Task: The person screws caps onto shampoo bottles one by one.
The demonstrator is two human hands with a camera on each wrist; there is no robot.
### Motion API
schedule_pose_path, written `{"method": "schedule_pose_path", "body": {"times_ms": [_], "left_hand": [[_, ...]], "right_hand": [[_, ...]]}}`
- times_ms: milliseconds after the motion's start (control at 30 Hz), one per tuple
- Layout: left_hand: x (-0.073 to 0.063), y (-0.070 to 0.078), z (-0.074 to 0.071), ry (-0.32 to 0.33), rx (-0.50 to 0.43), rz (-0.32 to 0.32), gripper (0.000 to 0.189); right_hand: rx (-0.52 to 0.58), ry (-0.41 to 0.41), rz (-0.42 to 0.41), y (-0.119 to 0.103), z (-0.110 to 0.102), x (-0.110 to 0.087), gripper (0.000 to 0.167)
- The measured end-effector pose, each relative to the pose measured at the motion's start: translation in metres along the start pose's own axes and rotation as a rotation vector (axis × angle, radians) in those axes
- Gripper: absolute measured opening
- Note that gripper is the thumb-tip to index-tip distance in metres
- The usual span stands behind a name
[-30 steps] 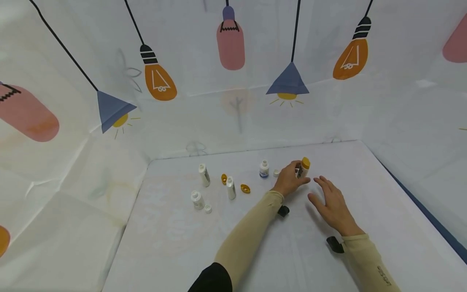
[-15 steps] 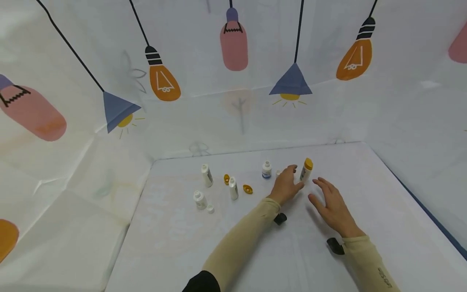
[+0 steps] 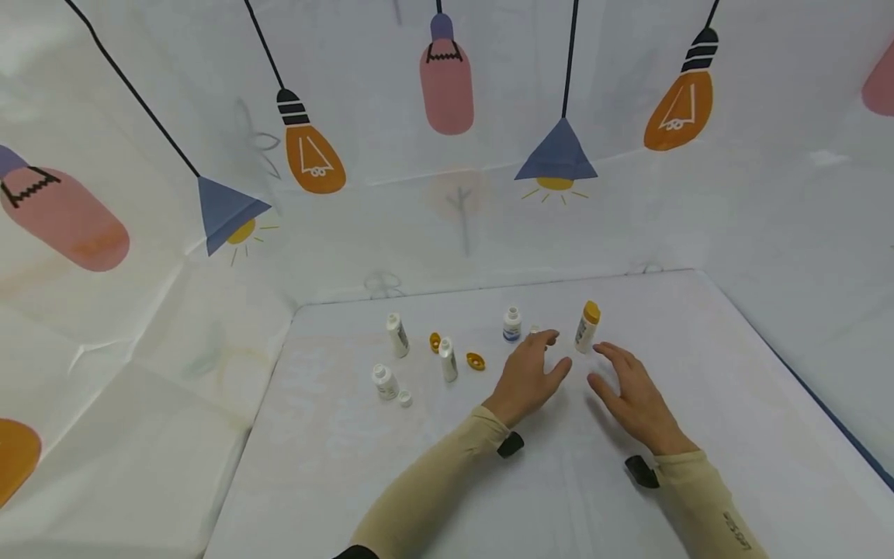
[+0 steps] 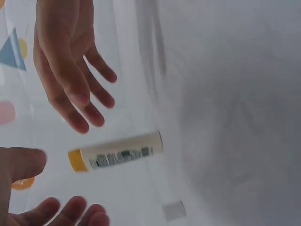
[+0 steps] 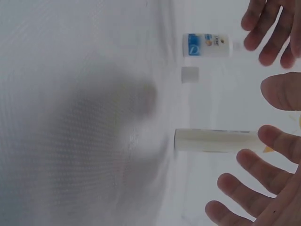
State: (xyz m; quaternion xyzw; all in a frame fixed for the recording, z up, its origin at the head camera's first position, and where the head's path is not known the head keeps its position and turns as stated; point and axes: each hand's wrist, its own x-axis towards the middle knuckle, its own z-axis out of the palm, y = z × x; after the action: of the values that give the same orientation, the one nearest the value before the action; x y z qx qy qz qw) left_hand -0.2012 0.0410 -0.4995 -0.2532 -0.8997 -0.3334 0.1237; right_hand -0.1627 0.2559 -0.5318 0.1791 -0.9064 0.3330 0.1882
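Note:
A white bottle with a yellow cap (image 3: 587,328) stands upright on the white table, just beyond both hands. My left hand (image 3: 527,379) is in the air to its near left, fingers spread and holding nothing. My right hand (image 3: 637,402) is at its near right, fingers apart, also holding nothing. In the left wrist view the capped bottle (image 4: 121,151) shows dark print on its side. Left of it stands an uncapped white bottle with a blue label (image 5: 207,45). A small white cap (image 5: 190,74) lies between the two bottles, partly behind my left fingers in the head view.
Toward the left stand two slim open white bottles (image 3: 397,335) (image 3: 448,359) and a wider open white bottle (image 3: 384,382). Two yellow caps (image 3: 476,361) (image 3: 435,342) and a white cap (image 3: 405,398) lie among them. A lamp-patterned white wall sheet (image 3: 391,233) rises behind the table.
My left hand has let go of the yellow-capped bottle and drawn back toward the near left. The bottle stays standing. My right hand has hardly moved.

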Motion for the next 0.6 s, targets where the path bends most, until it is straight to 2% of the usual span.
{"method": "schedule_pose_path", "body": {"times_ms": [133, 233, 367, 533, 600], "left_hand": [[-0.004, -0.017, -0.007, 0.155, -0.069, 0.014, 0.044], [-0.002, -0.032, -0.011, 0.219, -0.112, -0.004, 0.046], [0.004, -0.050, -0.015, 0.216, -0.158, -0.095, 0.051], [0.012, -0.067, -0.014, 0.143, -0.169, -0.255, 0.060], [0.016, -0.072, -0.014, 0.112, -0.176, -0.301, 0.064]], "right_hand": [[-0.002, -0.003, -0.011, -0.002, 0.003, 0.001, 0.055], [-0.007, -0.020, 0.005, -0.002, 0.005, 0.002, 0.054], [-0.002, -0.060, 0.015, -0.004, 0.008, 0.004, 0.054], [0.014, -0.093, 0.007, -0.007, 0.012, 0.006, 0.054], [0.015, -0.091, 0.008, -0.008, 0.014, 0.007, 0.054]]}}
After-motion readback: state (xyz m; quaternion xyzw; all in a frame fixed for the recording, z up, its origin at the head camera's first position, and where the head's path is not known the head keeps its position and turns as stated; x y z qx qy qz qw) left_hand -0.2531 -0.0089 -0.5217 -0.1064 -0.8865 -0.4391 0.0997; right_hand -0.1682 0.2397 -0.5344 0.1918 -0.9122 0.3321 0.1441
